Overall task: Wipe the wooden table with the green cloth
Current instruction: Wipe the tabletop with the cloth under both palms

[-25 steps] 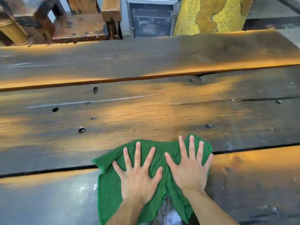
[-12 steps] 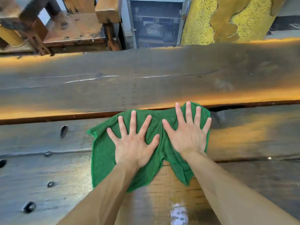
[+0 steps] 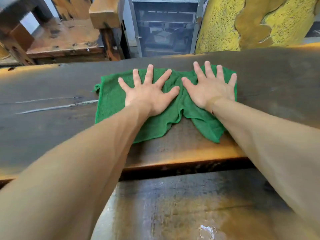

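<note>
A green cloth [image 3: 110, 101] lies spread on the far plank of the dark wooden table [image 3: 43, 118], close to the table's far edge. My left hand [image 3: 149, 94] presses flat on the cloth's left half, fingers straight and spread. My right hand [image 3: 209, 87] presses flat on the right half in the same way. The cloth bunches into a fold between the two hands, and two loose tails trail back toward me. Both arms are stretched far forward over the table.
A gap [image 3: 173, 170] separates the far plank from the near one. Beyond the far edge stand a wooden bench [image 3: 65, 40], a metal-framed glass cabinet [image 3: 164, 26] and a yellow textured column [image 3: 223, 23]. A wet shine [image 3: 206, 231] shows on the near plank.
Both hands have pushed the cloth away from me, from the near plank across the middle one onto the far plank, up to the table's far edge. The hands stayed flat throughout.
</note>
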Motion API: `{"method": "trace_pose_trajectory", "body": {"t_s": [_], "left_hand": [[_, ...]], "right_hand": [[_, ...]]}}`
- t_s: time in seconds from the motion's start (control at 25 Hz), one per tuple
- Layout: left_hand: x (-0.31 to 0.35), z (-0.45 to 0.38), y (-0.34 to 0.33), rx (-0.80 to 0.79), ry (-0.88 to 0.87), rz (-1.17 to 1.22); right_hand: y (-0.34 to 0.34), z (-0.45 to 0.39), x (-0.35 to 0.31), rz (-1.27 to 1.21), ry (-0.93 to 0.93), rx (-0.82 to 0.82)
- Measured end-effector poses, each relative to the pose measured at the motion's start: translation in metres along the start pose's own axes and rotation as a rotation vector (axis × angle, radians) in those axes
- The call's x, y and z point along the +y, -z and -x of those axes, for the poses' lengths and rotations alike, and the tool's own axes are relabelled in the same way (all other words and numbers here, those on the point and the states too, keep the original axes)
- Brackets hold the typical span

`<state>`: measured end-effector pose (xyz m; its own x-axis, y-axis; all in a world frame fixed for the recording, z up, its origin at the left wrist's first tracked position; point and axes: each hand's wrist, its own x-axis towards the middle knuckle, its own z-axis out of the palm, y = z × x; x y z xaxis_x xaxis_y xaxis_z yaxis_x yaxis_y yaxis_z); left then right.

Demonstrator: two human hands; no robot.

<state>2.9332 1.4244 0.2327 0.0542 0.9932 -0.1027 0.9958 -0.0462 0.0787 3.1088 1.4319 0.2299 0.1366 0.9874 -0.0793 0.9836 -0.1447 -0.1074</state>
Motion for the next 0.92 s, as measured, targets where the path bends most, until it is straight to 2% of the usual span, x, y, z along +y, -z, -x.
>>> {"method": "trace_pose_trajectory", "body": {"t_s": [0.2,0.4,0.68,0.92], "left_hand": [[0.01,-0.095,0.008,-0.011,0.007,0.011],[0.012,-0.105,0.013,0.02,-0.032,0.027],[0.019,-0.029,0.004,-0.021,-0.144,0.001],[0.03,0.111,-0.004,-0.049,-0.182,-0.027]], "right_hand": [[0.003,-0.096,-0.006,0.007,0.038,-0.027],[0.006,-0.107,-0.008,-0.001,0.075,-0.012],[0.004,-0.018,0.004,0.003,0.115,-0.007],[0.005,0.119,0.035,0.021,0.147,-0.057]]}}
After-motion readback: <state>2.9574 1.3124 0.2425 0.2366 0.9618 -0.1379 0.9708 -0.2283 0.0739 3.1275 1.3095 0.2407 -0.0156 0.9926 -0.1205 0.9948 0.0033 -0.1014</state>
